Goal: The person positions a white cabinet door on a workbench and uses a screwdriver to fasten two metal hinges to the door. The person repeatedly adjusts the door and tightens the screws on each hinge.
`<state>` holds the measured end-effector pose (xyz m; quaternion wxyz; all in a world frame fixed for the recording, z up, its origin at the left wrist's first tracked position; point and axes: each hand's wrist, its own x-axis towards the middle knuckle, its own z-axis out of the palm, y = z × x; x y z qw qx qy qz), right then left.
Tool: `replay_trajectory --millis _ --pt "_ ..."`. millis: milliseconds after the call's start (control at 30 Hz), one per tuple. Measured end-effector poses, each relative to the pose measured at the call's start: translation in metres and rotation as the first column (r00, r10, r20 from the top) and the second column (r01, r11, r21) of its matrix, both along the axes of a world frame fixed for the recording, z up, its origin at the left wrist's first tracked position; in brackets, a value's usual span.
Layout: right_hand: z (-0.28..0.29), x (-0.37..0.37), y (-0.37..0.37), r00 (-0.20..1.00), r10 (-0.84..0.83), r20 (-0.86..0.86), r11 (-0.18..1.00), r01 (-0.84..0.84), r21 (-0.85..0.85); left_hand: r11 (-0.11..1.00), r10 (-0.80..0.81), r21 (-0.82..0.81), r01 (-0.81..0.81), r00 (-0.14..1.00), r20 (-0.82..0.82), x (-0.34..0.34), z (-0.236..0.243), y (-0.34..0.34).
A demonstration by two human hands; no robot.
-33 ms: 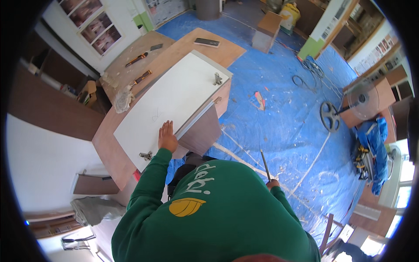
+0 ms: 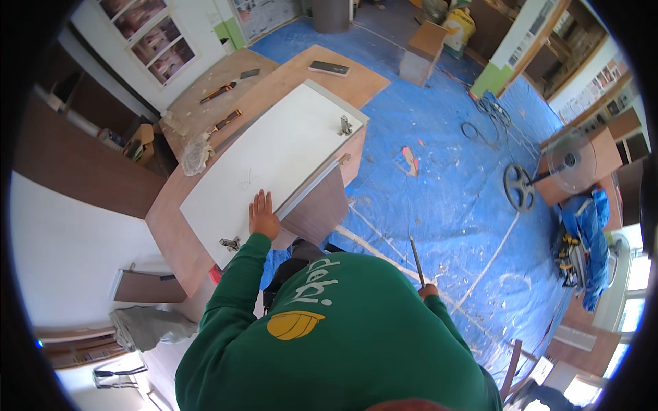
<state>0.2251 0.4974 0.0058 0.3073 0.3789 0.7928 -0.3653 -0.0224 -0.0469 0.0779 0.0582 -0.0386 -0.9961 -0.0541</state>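
Observation:
My left hand lies flat on a white cabinet door panel, near its right edge, fingers stretched forward. A metal hinge sits at the panel's far right corner. Another metal hinge is at the near end, close to my left wrist. Beside the panel's right edge runs a light strip along a brown wood-grain board. Low on my right, well away from the panel, my right hand is closed around one end of a long thin dark rod. I cannot make out its exact kind.
Beyond the panel lie an orange-and-black cutter, a similar tool and a dark flat box. Crumpled clear plastic sits left. Blue sheeting covers the floor, with cables and a standing fan at right.
The view has shifted very slightly. Both hands, the panel and the rod keep their places.

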Motion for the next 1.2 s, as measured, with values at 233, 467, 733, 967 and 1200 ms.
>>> replay_trajectory --millis 233,467,733,967,1200 --pt "-0.002 -0.014 0.007 0.998 -0.066 0.023 0.997 0.065 0.051 0.990 0.116 0.043 -0.132 0.958 0.261 0.013 -0.005 0.007" --pt "-0.015 0.013 0.013 0.990 -0.115 0.085 0.993 0.114 0.022 0.996 0.069 0.035 -0.080 0.964 0.256 0.035 0.000 0.007" --pt "-0.025 0.038 0.011 0.985 -0.093 0.144 0.996 0.090 0.027 1.000 -0.012 0.024 0.007 0.971 0.239 0.063 -0.009 -0.004" --pt "-0.010 0.024 0.005 0.980 -0.093 0.177 0.994 0.100 -0.033 1.000 0.011 0.022 -0.017 0.972 0.236 0.083 -0.008 -0.012" --pt "0.006 0.001 0.003 0.983 -0.043 0.179 0.997 0.052 -0.050 0.993 0.113 0.005 -0.120 0.946 0.305 0.102 -0.005 -0.024"
